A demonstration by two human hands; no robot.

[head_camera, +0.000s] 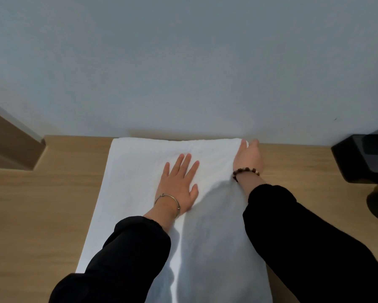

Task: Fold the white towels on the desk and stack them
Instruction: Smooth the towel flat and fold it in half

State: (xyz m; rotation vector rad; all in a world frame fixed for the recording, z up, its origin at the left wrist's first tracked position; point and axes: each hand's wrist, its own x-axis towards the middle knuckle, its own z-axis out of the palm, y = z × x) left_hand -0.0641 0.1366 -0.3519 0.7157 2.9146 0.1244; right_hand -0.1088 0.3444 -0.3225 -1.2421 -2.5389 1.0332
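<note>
Towel point(129, 193) lies spread on the surface point(41, 215) under both hands: left hand point(179, 184) flat, pressing; right hand point(249, 158) seemingly pinching its far corner. Folding looks barely begun; stacking remains.

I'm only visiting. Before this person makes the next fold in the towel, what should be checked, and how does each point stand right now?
1. The towel lies flat on the desk: ok.
2. The left hand presses flat on its middle: ok.
3. The right hand pinches the far right corner: ok.
4. Near end squared up: cannot tell, the sleeves hide it.
5. The black box at the right stands apart from the towel: ok.
</note>
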